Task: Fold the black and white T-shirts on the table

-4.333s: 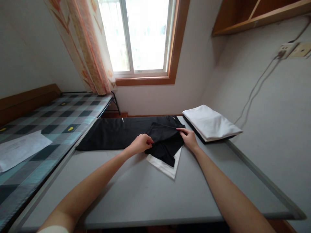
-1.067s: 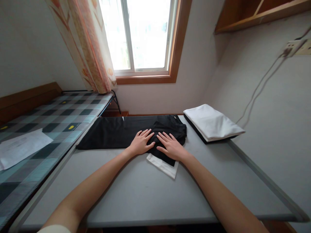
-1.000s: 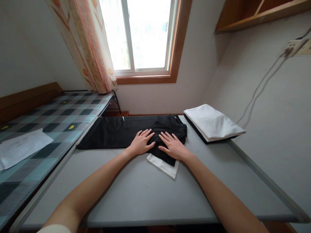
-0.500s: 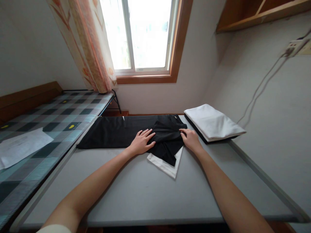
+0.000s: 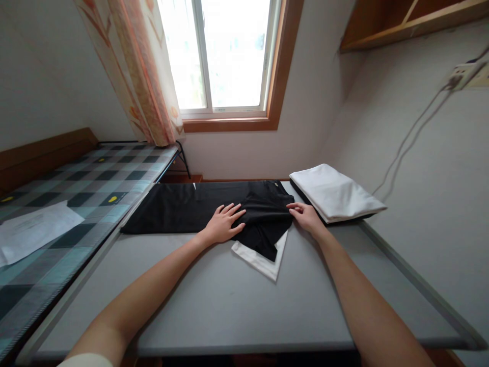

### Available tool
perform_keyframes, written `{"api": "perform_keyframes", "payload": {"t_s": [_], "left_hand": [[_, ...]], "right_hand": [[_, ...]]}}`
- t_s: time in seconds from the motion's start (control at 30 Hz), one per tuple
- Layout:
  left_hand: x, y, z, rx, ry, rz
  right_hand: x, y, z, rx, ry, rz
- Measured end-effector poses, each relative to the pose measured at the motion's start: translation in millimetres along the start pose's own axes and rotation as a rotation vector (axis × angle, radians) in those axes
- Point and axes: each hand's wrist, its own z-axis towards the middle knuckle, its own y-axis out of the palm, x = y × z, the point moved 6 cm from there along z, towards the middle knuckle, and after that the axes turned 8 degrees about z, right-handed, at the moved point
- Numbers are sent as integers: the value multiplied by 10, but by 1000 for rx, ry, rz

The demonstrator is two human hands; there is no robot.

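A pair of black trousers [image 5: 183, 206] lies folded lengthwise across the grey table, its waistband end to the right and creased. My left hand [image 5: 222, 224] rests flat on the cloth near the middle, fingers spread. At the waistband edge, my right hand [image 5: 304, 216] pinches the fabric between thumb and fingertips. A black flap of cloth points toward me between the two hands. From beneath it sticks out a white cloth corner [image 5: 255, 262]; how it joins the trousers is hidden.
A folded white cloth [image 5: 336, 193] sits on a black one at the table's [image 5: 237, 311] back right. On the left is a bed with a checked cover [image 5: 130, 176] and a paper sheet [image 5: 38, 229]. A cord [image 5: 401, 145] hangs down the right wall.
My right hand has shifted slightly to the right along with the waistband edge, and its fingers have drawn together. My left hand has stayed nearly in place.
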Motion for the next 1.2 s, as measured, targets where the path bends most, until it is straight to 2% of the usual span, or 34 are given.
{"api": "perform_keyframes", "payload": {"t_s": [0.17,0.3,0.4,0.47,0.53,0.63,0.7,0.77,0.93,1.1,1.2], "left_hand": [[2,-15,-3,20,5,-14],[42,-121,-14,114,26,-54],[76,-176,-18,151,51,-73],[90,-177,-15,139,69,-72],[94,-155,-9,108,82,-69],[82,-95,1,49,83,-53],[65,-47,7,13,72,-32],[46,-5,12,-12,59,-12],[28,31,16,-20,61,6],[40,15,7,-37,52,-6],[27,-11,17,-8,4,-64]], "right_hand": [[-75,15,-50,-42,-23,-168],[-221,-1,-127,49,-62,-395],[-440,6,-210,162,-186,-505],[-615,74,-279,176,-302,-501],[-778,210,-356,105,-423,-450],[-942,502,-493,-106,-579,-412],[-955,693,-573,-250,-625,-456],[-896,822,-609,-341,-601,-526],[-731,871,-576,-391,-487,-639],[-719,860,-574,-406,-463,-681],[-731,868,-592,-377,-471,-707]]}}
